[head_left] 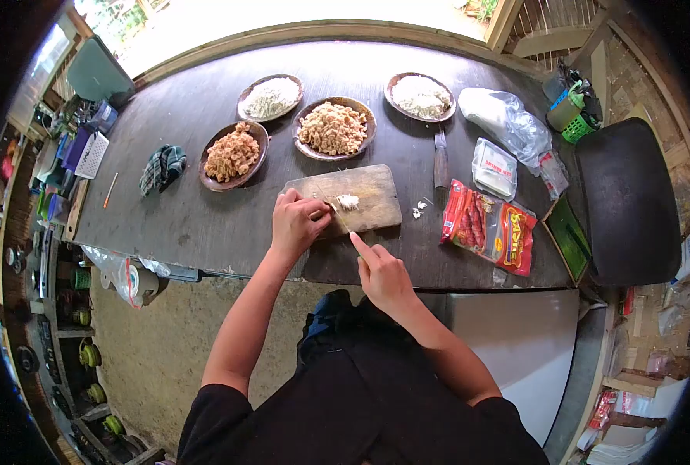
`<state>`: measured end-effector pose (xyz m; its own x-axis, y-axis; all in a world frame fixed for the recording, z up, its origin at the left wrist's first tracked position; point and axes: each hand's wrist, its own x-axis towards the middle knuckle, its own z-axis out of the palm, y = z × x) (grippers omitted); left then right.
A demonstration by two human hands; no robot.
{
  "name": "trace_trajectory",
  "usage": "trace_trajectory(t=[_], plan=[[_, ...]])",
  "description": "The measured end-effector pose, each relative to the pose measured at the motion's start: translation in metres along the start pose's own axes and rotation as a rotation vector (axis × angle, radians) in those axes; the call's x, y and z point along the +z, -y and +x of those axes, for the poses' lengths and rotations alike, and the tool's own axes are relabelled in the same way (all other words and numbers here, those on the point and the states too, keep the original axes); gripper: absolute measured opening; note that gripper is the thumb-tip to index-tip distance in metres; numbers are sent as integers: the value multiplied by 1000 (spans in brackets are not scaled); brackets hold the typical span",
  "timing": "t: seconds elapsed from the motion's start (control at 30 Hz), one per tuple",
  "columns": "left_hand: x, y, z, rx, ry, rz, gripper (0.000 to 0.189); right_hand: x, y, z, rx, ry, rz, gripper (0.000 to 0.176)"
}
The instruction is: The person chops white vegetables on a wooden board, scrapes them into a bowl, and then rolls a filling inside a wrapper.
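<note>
On the dark table lies a wooden cutting board (376, 194) with a small pile of chopped white pieces (348, 202) near its middle. My right hand (382, 273) grips a knife (340, 218), its blade pointing up and left over the board. Close to the blade, my left hand (298, 221) has its fingers curled together at the board's left part, pressing down on something too small to make out. A few white crumbs (419, 209) sit on the table just right of the board.
Behind the board stand bowls of brown crumbly food (332, 129) and plates of white shreds (421, 97). A wooden-handled tool (441, 164), a red food packet (488, 228) and plastic bags (508, 124) lie to the right. A checked cloth (162, 169) is at the left.
</note>
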<state>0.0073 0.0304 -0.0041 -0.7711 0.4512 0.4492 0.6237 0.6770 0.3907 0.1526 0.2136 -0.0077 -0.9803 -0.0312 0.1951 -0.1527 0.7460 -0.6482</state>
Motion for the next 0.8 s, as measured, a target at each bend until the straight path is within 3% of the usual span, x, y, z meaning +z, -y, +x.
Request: trace_trajectory(t=[0.8], plan=[[2,1,-1,-10,3,12,12,-1,5,6,31,15,-44,53]])
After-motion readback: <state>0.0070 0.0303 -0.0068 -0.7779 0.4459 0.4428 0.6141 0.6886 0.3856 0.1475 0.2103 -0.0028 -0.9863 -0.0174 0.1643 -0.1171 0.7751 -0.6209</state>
